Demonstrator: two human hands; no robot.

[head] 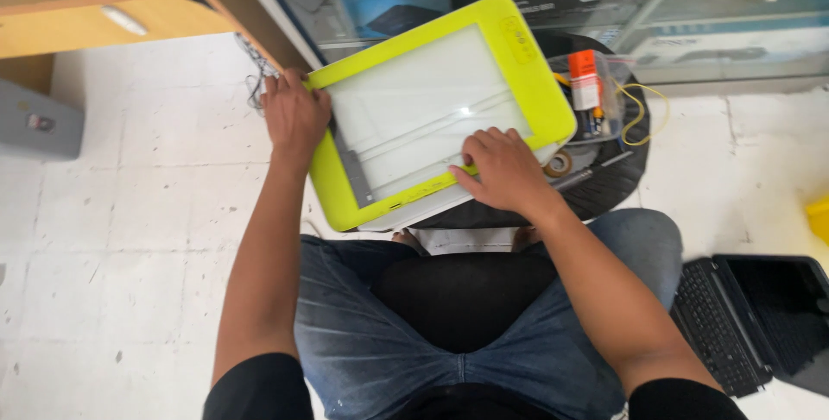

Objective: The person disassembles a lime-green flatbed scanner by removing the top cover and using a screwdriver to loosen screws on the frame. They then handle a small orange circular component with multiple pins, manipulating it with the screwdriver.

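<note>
A flat device with a lime-yellow frame (535,83) and a pale glossy panel (414,109) lies tilted on a round black stool in front of my knees. My left hand (295,113) grips its far left corner, fingers curled over the yellow edge. My right hand (501,170) presses on the near edge of the frame, fingertips at the seam between the yellow rim and the panel. A white lower shell shows beneath the yellow frame at its near side.
A clear plastic box (596,92) with an orange-capped tube and a yellow cable (643,113) sit on the stool's (604,187) right part beside a tape roll (560,164). An open black laptop (751,316) lies on the floor right. A wooden desk (104,14) and glass display case (691,14) stand behind.
</note>
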